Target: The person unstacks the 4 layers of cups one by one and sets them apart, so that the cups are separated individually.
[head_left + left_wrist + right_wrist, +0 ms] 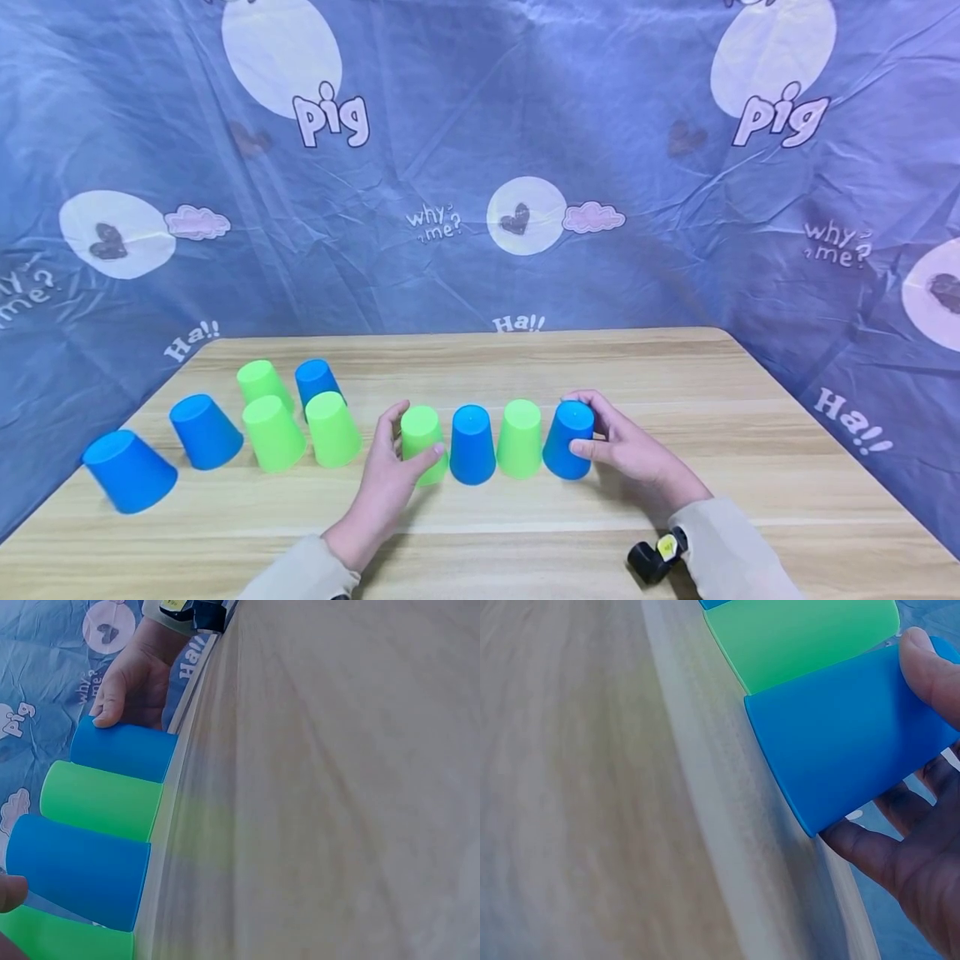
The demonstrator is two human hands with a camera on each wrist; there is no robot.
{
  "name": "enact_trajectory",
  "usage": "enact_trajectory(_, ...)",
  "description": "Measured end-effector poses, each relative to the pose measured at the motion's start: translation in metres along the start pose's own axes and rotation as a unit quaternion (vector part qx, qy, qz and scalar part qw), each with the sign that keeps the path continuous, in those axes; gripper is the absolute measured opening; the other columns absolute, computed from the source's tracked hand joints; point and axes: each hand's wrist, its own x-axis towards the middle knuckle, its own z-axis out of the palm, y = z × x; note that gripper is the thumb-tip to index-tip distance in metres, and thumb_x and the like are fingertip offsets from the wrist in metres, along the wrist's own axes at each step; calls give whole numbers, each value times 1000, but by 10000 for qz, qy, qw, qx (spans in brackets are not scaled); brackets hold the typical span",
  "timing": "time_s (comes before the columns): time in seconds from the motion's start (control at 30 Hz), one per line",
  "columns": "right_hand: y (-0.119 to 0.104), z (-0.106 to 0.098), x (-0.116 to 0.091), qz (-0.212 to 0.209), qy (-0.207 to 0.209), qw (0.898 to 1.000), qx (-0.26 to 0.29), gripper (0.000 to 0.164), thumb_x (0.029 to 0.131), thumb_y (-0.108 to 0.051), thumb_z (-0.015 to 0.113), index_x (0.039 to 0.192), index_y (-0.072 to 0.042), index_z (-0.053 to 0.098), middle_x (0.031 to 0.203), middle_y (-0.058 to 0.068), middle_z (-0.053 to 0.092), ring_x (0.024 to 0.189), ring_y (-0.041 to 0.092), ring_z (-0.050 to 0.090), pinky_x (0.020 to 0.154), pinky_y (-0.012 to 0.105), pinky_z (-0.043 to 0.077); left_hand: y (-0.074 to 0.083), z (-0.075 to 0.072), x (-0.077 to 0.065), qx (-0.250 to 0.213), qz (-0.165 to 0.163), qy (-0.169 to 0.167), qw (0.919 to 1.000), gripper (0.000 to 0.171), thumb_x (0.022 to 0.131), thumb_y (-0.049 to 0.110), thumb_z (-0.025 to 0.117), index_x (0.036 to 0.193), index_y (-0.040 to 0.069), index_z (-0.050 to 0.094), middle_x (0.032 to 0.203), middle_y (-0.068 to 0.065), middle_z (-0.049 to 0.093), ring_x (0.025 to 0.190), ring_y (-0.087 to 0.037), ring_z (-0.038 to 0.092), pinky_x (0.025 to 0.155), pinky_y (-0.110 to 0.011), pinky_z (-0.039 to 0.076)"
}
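Four-in-a-line wording aside, a row of upside-down plastic cups stands mid-table in alternating colours. At its left end, my left hand [384, 477] grips a green cup [422, 422] between thumb and fingers. Beside that come a blue cup [472, 447] and another green cup [520, 442], neither held. My right hand [628, 447] grips the blue cup [562, 437] at the right end, thumb on the near side. In the right wrist view, the fingers [866, 851] pass under this blue cup [847, 735]. The left wrist view shows only a bit of the left thumb [10, 892].
Several more upside-down cups stand on the left of the wooden table [525, 542], including a blue cup [129, 472] nearest the left edge and a green cup [333, 429] closest to my left hand. A patterned blue cloth [420, 283] hangs behind the table.
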Motion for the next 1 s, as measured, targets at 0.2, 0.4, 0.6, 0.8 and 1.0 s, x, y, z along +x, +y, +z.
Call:
enact_trajectory(0.2, 0, -1, 0, -33, 22, 10000, -26, 51, 88, -15, 61, 130, -7, 33, 125, 18, 46, 120, 41, 40, 98, 65, 28, -1, 2, 0, 17, -79, -10, 10000, 71, 83, 9, 66, 142, 9, 25, 145, -20, 31, 133, -42, 27, 106, -60, 22)
enact_trajectory(0.4, 0, -1, 1, -89, -7, 10000, -17, 50, 88, -14, 61, 130, -7, 33, 124, 17, 46, 118, 39, 41, 97, 63, 30, 1, 5, -1, 109, -146, 105, 9998, 63, 85, 9, 63, 139, 10, 31, 142, -18, 36, 133, -40, 27, 107, -61, 19)
enact_trajectory(0.6, 0, 0, 0, -23, -33, 10000, 25, 51, 88, -14, 61, 130, -6, 33, 124, 17, 46, 118, 38, 41, 97, 62, 30, 1, 5, -1, 294, -151, 238, 9992, 60, 85, 10, 64, 138, 11, 35, 141, -17, 39, 134, -39, 28, 108, -59, 19)
enact_trajectory(0.8, -1, 0, 0, 3, -30, 10000, -7, 51, 88, -15, 61, 130, -6, 33, 124, 17, 46, 118, 38, 41, 97, 62, 30, 7, 2, -4, 499, 42, 348, 9981, 62, 84, 11, 66, 138, 14, 36, 143, -14, 38, 136, -37, 25, 108, -57, 20)
enact_trajectory(1.0, -1, 0, 0, -18, -15, 10000, -60, 51, 88, -15, 61, 129, -5, 33, 123, 17, 46, 119, 38, 41, 97, 63, 30, 19, -6, -9, 642, 548, 377, 9957, 61, 82, 14, 69, 136, 15, 40, 137, -10, 46, 133, -33, 34, 108, -53, 25)
